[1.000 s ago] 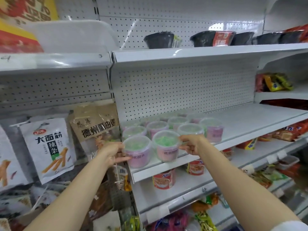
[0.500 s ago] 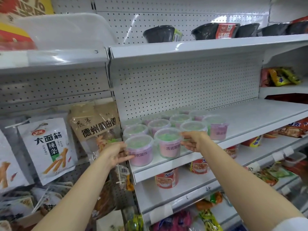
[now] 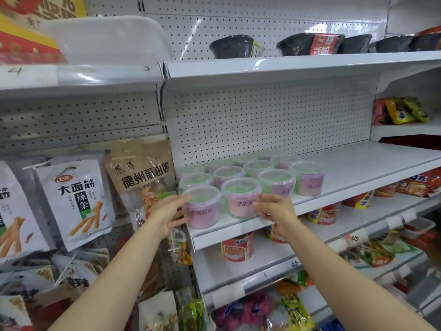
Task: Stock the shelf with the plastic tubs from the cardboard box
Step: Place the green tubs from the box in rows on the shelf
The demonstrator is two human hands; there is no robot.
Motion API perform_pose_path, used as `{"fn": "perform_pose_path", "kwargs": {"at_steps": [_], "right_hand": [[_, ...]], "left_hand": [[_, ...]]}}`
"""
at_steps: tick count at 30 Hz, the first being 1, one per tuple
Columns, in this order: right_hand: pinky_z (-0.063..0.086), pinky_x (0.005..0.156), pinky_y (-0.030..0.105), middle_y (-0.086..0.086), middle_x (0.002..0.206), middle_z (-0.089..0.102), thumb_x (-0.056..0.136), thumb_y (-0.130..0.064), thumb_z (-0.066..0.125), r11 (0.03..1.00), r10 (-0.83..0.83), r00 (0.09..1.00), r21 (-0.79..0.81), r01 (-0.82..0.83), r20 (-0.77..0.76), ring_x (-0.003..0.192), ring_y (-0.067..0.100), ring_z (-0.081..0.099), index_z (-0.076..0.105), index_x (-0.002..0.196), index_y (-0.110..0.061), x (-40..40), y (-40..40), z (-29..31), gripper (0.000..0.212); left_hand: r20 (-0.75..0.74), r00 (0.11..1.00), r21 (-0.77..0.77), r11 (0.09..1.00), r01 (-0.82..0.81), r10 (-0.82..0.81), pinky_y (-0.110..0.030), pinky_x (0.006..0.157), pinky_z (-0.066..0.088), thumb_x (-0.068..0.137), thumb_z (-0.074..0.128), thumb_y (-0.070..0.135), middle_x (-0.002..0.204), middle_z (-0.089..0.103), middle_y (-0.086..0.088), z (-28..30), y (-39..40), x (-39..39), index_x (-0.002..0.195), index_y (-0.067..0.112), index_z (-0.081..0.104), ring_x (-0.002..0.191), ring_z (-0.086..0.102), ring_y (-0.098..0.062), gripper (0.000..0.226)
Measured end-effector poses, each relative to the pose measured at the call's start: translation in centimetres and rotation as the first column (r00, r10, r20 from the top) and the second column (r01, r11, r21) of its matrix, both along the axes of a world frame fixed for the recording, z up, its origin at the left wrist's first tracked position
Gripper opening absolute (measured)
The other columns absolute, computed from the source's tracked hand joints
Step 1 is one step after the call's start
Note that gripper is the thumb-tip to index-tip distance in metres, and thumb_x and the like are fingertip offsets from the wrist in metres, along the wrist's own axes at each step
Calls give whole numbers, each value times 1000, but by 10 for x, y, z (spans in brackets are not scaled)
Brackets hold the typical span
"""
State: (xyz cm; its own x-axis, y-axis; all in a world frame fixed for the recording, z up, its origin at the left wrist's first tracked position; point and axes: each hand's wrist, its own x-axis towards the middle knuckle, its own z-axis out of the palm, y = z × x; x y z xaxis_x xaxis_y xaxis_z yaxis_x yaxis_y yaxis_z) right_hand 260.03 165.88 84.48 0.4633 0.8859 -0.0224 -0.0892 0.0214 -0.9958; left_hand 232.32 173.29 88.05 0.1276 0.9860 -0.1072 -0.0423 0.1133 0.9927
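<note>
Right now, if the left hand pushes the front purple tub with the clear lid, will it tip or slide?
The round purple plastic tub looks squat, so probably slides, not tips. The white metal shelf seems smooth. Contents half-fill it, so likely light.

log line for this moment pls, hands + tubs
stage: arranging front row | left hand: touching clear lidded purple tub | right hand: beside pink tub | white shelf: right part bare

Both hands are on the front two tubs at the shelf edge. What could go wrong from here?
1. The front-left tub and front-right tub stand close to the shelf lip; a pull from the left hand or right hand could tip one off.
2. Pushing them back could jostle the tightly packed tubs behind.
</note>
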Motion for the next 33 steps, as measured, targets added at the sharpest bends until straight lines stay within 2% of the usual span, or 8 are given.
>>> {"fn": "perform_pose_path", "kwargs": {"at_steps": [2, 4, 7, 10, 15, 19, 28, 33], "right_hand": [[53, 93, 39, 6, 114, 67, 66, -9, 84, 999, -15, 988, 46, 8, 155, 102, 21, 64, 63, 119, -11, -4, 0, -16, 57], [53, 92, 40, 2, 121, 64, 64, -16, 86, 996, -11, 962, 92, -15, 272, 104, 17, 64, 58, 127, -17, -9, 1, -31, 68], [50, 96, 37, 4, 128, 61, 66, -22, 86, 992, -54, 913, 128, 2, 404, 114, 19, 59, 48, 138, -17, -16, 5, -40, 82], [47, 97, 37, 4, 130, 59, 65, -27, 86, 982, -106, 870, 186, 16, 482, 120, 23, 55, 46, 137, -17, -19, 13, -40, 83], [48, 97, 43, 3, 127, 61, 66, -37, 84, 979, -132, 859, 201, 35, 495, 118, 25, 56, 45, 135, -20, -19, 29, -41, 80], [50, 95, 43, 0, 127, 62, 69, -40, 81, 977, -113, 867, 211, 9, 486, 118, 23, 57, 44, 138, -24, -15, 35, -47, 80], [45, 93, 31, -1, 127, 63, 71, -32, 82, 969, -67, 866, 238, -61, 495, 116, 20, 58, 45, 141, -21, -2, 40, -48, 79], [45, 93, 29, -3, 127, 63, 70, -33, 83, 964, -72, 873, 257, -62, 482, 115, 18, 58, 44, 141, -24, -1, 39, -48, 82]], "left_hand": [[-30, 999, 71, 997, -22, 24, -42, 88, 56, 64, 87, 19, 123, 63, -6, -11, -7, 2, 134, 13, 50, 107, 63, -23, 79], [-57, 995, 172, 982, -75, 86, -38, 90, 54, 53, 91, 16, 128, 61, -2, -29, -15, 8, 138, 17, 44, 110, 62, -19, 96], [-82, 978, 284, 945, -161, 191, -30, 87, 52, 54, 92, 11, 126, 61, -1, -56, -25, 27, 139, 19, 42, 112, 61, -17, 99], [-152, 933, 351, 901, -257, 325, -37, 97, 49, 51, 95, 21, 129, 60, -2, -69, -27, 46, 139, 17, 44, 114, 59, -18, 102], [-255, 878, 427, 862, -274, 406, -32, 95, 46, 56, 93, 19, 124, 59, 1, -66, -25, 59, 133, 16, 48, 109, 56, -15, 89], [-273, 858, 460, 842, -282, 436, -41, 101, 46, 56, 92, 26, 129, 59, -1, -71, -23, 58, 133, 17, 48, 115, 56, -19, 89], [-237, 853, 471, 823, -318, 466, -44, 102, 46, 57, 91, 32, 133, 57, -1, -77, -25, 61, 137, 20, 46, 118, 55, -19, 93], [-241, 848, 470, 821, -324, 472, -38, 101, 46, 58, 91, 35, 134, 56, 4, -80, -24, 62, 137, 25, 46, 120, 53, -15, 91]]}}
